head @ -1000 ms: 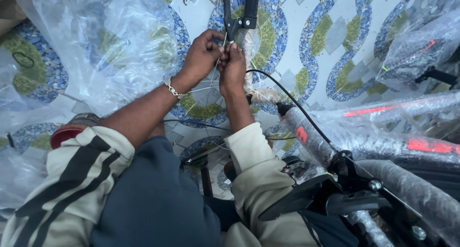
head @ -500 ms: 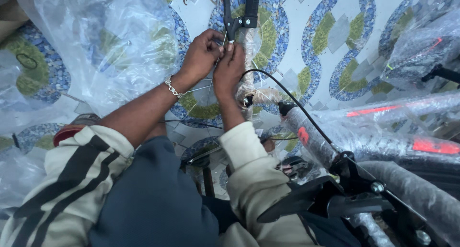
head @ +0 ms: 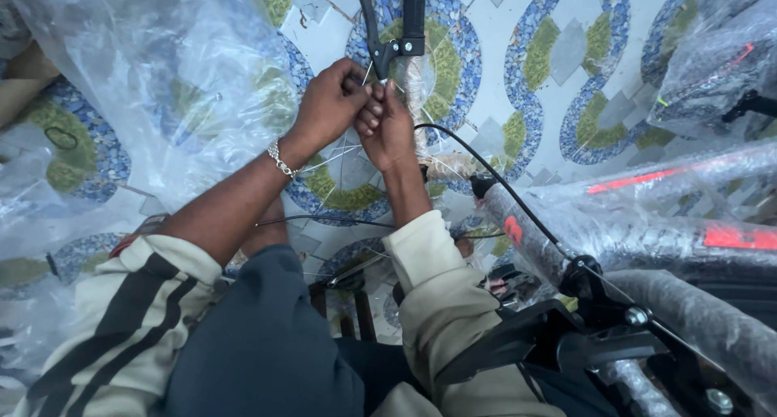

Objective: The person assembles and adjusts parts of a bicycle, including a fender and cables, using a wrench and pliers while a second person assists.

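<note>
Head view | brake lever (head: 374, 30) long axis runs up-frame | left hand (head: 328, 105) grip pinching its clamp (head: 387, 55) | right hand (head: 387, 126) grip clenched on cable (head: 486, 182)

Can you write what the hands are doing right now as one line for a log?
left hand: pinching at brake lever | right hand: beside it, touching | black cable: trailing right | frame: plastic-wrapped

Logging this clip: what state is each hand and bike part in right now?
Left hand: closed at the brake lever clamp.
Right hand: pinching beside it.
Brake lever: mounted on the bar.
Black cable: slack, curved.
Bike frame: wrapped in clear plastic.
</note>
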